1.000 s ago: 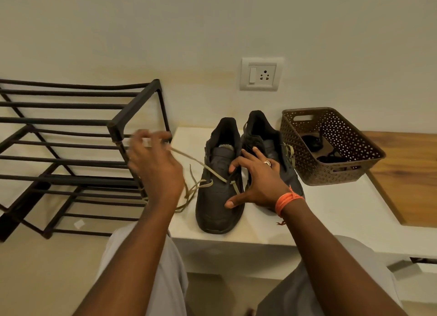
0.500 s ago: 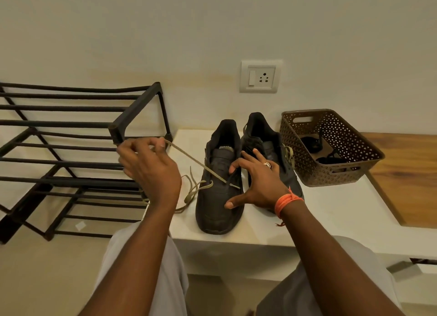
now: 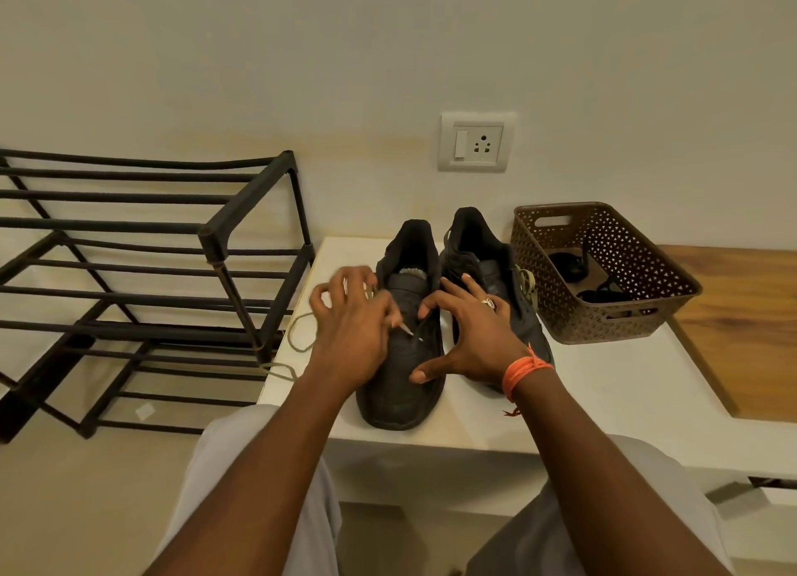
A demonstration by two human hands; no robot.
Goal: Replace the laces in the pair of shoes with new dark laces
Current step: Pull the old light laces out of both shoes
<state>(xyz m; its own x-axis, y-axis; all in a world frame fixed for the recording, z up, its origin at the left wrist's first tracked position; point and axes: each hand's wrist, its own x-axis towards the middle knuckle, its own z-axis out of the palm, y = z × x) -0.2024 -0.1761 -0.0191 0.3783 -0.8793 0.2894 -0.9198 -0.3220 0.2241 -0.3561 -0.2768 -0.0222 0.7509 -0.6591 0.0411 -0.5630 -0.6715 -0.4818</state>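
Two dark shoes stand side by side on the white bench (image 3: 604,385), toes toward me. My left hand (image 3: 351,321) hovers over the lace area of the left shoe (image 3: 401,394) and pinches the old tan lace (image 3: 302,336) near its pale tip. The rest of that lace lies in slack loops at the bench's left edge. My right hand (image 3: 470,338) rests spread across both shoes, thumb on the left shoe's toe and fingers reaching onto the right shoe (image 3: 478,247). A tan lace is still threaded in the right shoe. Dark laces (image 3: 601,293) lie in the brown basket (image 3: 621,321).
A black metal shoe rack (image 3: 215,239) stands on the floor just left of the bench. The basket sits at the bench's back right, next to a wooden surface (image 3: 742,316). A wall socket (image 3: 474,142) is above the shoes. My knees are under the bench's front edge.
My left hand, which held the tan lace taut up and to the left, has come back down to the left shoe. The lace has gone slack. My right hand has stayed put.
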